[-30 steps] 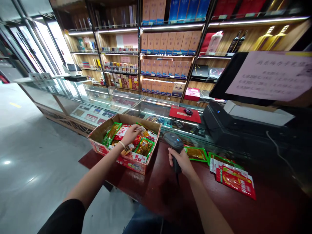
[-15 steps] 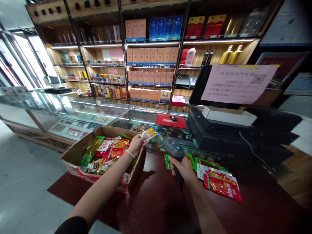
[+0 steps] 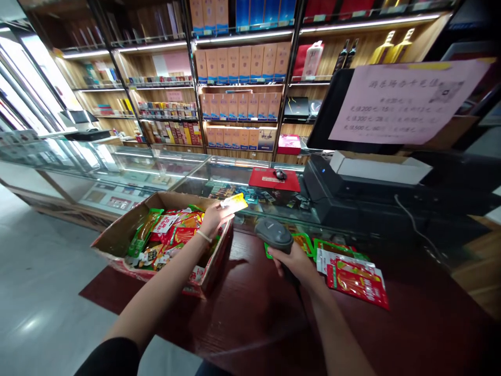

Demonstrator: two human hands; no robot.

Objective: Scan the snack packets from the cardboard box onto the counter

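Observation:
My left hand point(image 3: 214, 216) pinches a small yellow-and-white snack packet point(image 3: 235, 203) above the right rim of a cardboard box point(image 3: 111, 235). Inside the box lie several snack packets point(image 3: 176, 230) in red, green and white wrapping. My right hand point(image 3: 295, 261) is wrapped round the handle of a dark barcode scanner point(image 3: 274, 234), whose head points left toward the packet, apart from it. Right of the scanner, red, white and green snack packets point(image 3: 354, 274) lie overlapping on the dark red tabletop point(image 3: 250, 313). Another green-edged packet point(image 3: 303, 244) is partly hidden behind the scanner.
Beyond the table runs a glass display counter point(image 3: 168, 169) with a red mat point(image 3: 270, 179) and a mouse point(image 3: 279, 175). A monitor with a pink handwritten sheet point(image 3: 403, 104) stands at right, above a white open box point(image 3: 379, 168). Stocked shelves point(image 3: 242, 86) line the back.
The view has tilted downward. The packet in my left hand has turned and now shows a brighter face. The scanner's blue light shows in the earlier frame and no longer shows now.

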